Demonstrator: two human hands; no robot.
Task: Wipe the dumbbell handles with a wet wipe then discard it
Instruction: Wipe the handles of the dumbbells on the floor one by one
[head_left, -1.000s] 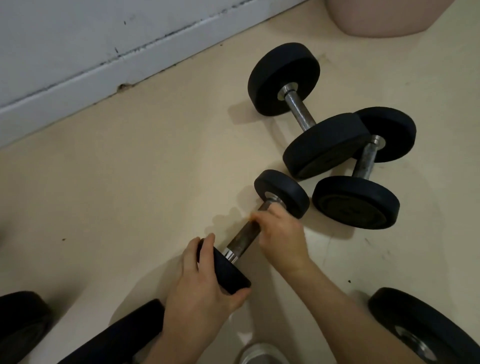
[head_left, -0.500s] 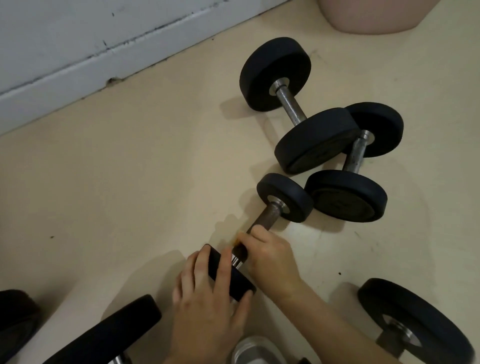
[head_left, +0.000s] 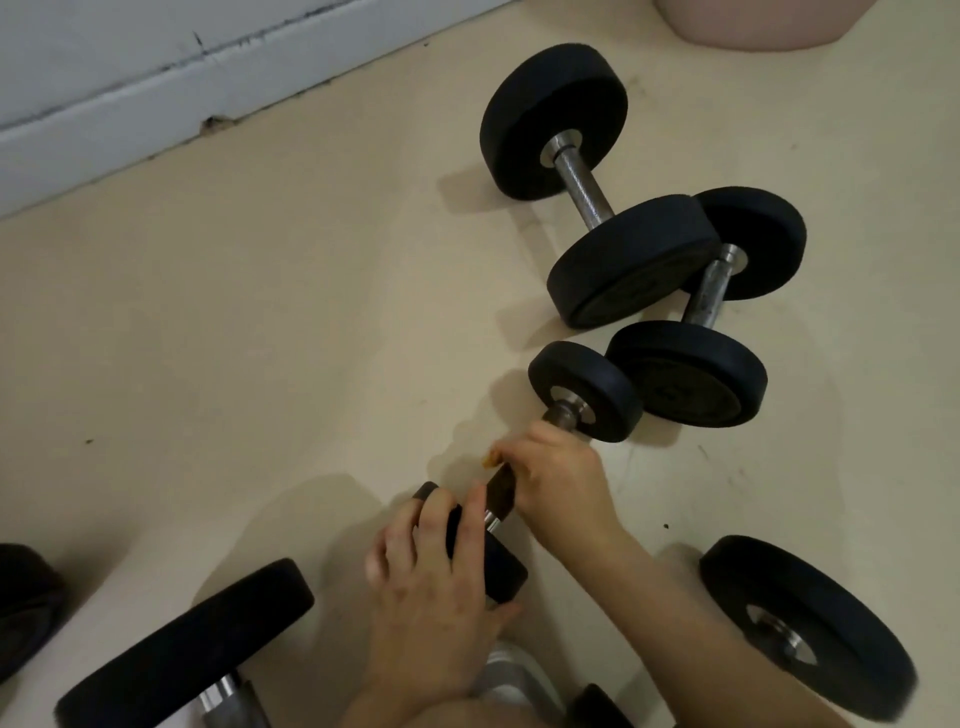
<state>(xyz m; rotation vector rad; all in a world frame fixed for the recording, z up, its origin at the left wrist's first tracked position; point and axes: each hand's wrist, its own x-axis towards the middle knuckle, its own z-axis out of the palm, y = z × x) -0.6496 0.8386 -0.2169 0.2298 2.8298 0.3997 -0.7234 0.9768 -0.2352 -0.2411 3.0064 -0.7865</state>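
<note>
A small dumbbell lies on the floor with its far black weight (head_left: 587, 389) up right and a dark handle (head_left: 501, 493). My left hand (head_left: 431, 587) grips the near weight, fingers curled over its rim. Around the upper half of the handle, close to the far weight, my right hand (head_left: 558, 478) is wrapped. A small yellowish scrap of the wet wipe (head_left: 488, 460) sticks out at its fingertips. The rest of the wipe is hidden in the hand.
Two larger dumbbells (head_left: 576, 187) (head_left: 706, 296) lie touching behind the small one. More black weights sit at the lower right (head_left: 800, 623), lower left (head_left: 192, 639) and left edge (head_left: 26, 603). A pink container (head_left: 753, 26) stands top right, a grey baseboard (head_left: 130, 114) top left.
My right hand slid down the handle to the near weight, then back up toward the far weight. My left hand stayed on the near weight.
</note>
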